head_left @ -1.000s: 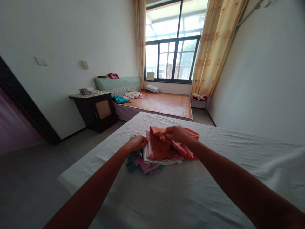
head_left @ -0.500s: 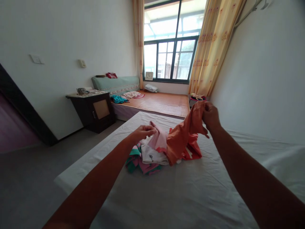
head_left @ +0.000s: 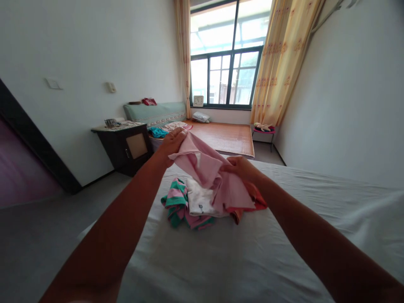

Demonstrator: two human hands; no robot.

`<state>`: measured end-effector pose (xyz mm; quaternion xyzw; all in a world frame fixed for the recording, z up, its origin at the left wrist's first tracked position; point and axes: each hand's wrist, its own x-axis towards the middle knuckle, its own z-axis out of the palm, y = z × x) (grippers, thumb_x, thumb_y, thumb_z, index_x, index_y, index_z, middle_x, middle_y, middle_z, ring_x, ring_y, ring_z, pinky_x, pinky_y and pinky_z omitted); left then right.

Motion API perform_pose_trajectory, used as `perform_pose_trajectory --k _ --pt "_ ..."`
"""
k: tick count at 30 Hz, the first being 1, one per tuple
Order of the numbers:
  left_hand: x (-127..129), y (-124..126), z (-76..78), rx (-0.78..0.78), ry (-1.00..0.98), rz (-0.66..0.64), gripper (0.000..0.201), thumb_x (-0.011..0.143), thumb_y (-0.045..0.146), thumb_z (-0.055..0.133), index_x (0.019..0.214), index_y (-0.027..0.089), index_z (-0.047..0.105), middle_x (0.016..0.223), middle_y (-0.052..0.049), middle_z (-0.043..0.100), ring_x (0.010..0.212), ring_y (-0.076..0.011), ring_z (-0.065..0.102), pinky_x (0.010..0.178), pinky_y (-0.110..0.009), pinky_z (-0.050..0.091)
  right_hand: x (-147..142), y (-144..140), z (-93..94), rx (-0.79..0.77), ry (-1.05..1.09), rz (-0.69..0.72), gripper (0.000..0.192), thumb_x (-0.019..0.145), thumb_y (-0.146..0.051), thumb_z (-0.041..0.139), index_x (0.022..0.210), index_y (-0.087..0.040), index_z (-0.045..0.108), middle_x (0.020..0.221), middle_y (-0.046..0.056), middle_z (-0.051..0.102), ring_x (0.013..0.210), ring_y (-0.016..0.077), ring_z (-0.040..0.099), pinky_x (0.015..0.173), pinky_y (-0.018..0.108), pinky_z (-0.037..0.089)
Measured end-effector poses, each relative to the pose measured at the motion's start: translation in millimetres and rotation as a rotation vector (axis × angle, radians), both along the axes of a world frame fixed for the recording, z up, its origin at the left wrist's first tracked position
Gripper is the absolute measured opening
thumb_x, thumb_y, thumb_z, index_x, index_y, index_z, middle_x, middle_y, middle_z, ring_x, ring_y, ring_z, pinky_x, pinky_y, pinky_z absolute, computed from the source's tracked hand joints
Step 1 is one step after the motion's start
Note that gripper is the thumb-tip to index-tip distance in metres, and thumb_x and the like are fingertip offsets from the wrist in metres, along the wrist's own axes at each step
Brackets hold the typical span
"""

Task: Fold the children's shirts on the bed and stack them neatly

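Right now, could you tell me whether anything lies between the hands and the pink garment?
Nothing visible does: the left hand and the right hand both already grip the pink garment, lifted above the clothes pile.

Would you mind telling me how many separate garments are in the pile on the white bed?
4 visible: the pink garment held up by both hands, the striped green-and-pink one at left, the white one in the middle, the orange one beneath at right. More may be hidden underneath.

White walls (head_left: pixel 78 50), bright window (head_left: pixel 225 59), yellow curtain (head_left: pixel 280 63), dark cabinet (head_left: pixel 126 147)
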<state>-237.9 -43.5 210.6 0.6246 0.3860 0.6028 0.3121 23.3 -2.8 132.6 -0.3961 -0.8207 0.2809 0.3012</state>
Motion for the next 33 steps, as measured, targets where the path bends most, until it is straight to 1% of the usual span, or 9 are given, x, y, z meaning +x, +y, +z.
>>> perform_pose_trajectory --k 5,8,13,17,19,22,25,29,33 --pt "-53 -1 8.7 0.097 0.513 0.28 0.03 0.075 0.044 0.062 0.071 0.014 0.061 0.063 0.002 0.055 0.06 -0.0103 0.045 0.051 -0.019 0.033 19 18 42.7 0.096 0.037 0.055 0.04 0.078 -0.055 0.053 0.067 -0.017 0.059 0.058 -0.003 0.052 0.055 0.0113 0.047 0.049 0.022 0.032" --pt "-59 4 7.5 0.147 0.513 0.378 0.032 0.077 0.045 0.058 0.075 0.014 0.064 0.066 0.001 0.058 0.061 -0.0115 0.048 0.053 -0.02 0.035 11 29 60.0 0.301 0.099 -0.046 0.04 0.079 -0.053 0.052 0.072 -0.016 0.063 0.06 -0.002 0.055 0.059 0.0127 0.048 0.054 0.023 0.035" --pt "-49 24 -11.7 0.264 0.445 0.607 0.031 0.083 0.037 0.05 0.098 0.014 0.065 0.079 -0.004 0.064 0.068 -0.0162 0.055 0.063 -0.026 0.043 -13 41 65.9 0.556 0.204 -0.371 0.037 0.091 -0.036 0.036 0.106 -0.017 0.064 0.088 0.006 0.067 0.08 0.0194 0.056 0.071 0.031 0.043" --pt "-38 23 -49.6 0.306 0.827 0.581 0.031 0.08 0.021 0.052 0.107 0.019 0.066 0.11 -0.009 0.062 0.102 -0.0246 0.054 0.09 -0.037 0.042 -30 18 40.2 0.727 -0.19 -0.478 0.035 0.089 -0.021 0.04 0.117 -0.02 0.06 0.113 0.012 0.063 0.111 0.0272 0.048 0.087 0.038 0.04" --pt "-33 17 -70.3 0.274 0.932 0.486 0.029 0.082 0.021 0.05 0.105 0.022 0.067 0.112 -0.007 0.061 0.107 -0.0248 0.052 0.094 -0.039 0.04 -43 -2 13.8 0.673 -0.373 -0.251 0.034 0.089 -0.021 0.041 0.116 -0.024 0.061 0.113 0.009 0.064 0.108 0.0243 0.051 0.086 0.035 0.041" --pt "-29 9 -94.7 0.209 0.961 0.327 0.027 0.084 0.022 0.047 0.1 0.023 0.069 0.106 -0.005 0.064 0.103 -0.0218 0.055 0.095 -0.037 0.041 -64 -29 -31.9 0.39 -0.634 0.201 0.027 0.087 -0.022 0.046 0.101 -0.027 0.069 0.093 0.003 0.071 0.084 0.0178 0.062 0.073 0.026 0.044" --pt "-30 6 -108.9 0.169 0.934 0.237 0.025 0.083 0.022 0.048 0.096 0.023 0.07 0.103 -0.005 0.065 0.102 -0.0204 0.056 0.096 -0.035 0.041 -79 -44 -64.0 0.274 -0.779 0.267 0.021 0.082 -0.024 0.053 0.087 -0.021 0.073 0.083 0.007 0.072 0.074 0.0203 0.065 0.065 0.027 0.044" --pt "-35 3 -117.1 0.149 0.909 0.182 0.025 0.084 0.022 0.048 0.096 0.021 0.07 0.102 -0.006 0.066 0.1 -0.02 0.058 0.095 -0.035 0.043 -90 -48 -76.3 0.31 -0.844 0.213 0.025 0.081 -0.026 0.051 0.091 -0.016 0.073 0.093 0.013 0.072 0.083 0.026 0.067 0.066 0.03 0.046" --pt "-40 -7 -117.9 0.134 0.878 0.183 0.026 0.084 0.022 0.047 0.096 0.02 0.07 0.102 -0.006 0.066 0.1 -0.0196 0.059 0.093 -0.033 0.044 -94 -46 -70.8 0.319 -0.904 0.221 0.025 0.075 -0.024 0.056 0.092 -0.015 0.072 0.095 0.015 0.071 0.085 0.0282 0.066 0.068 0.033 0.047"
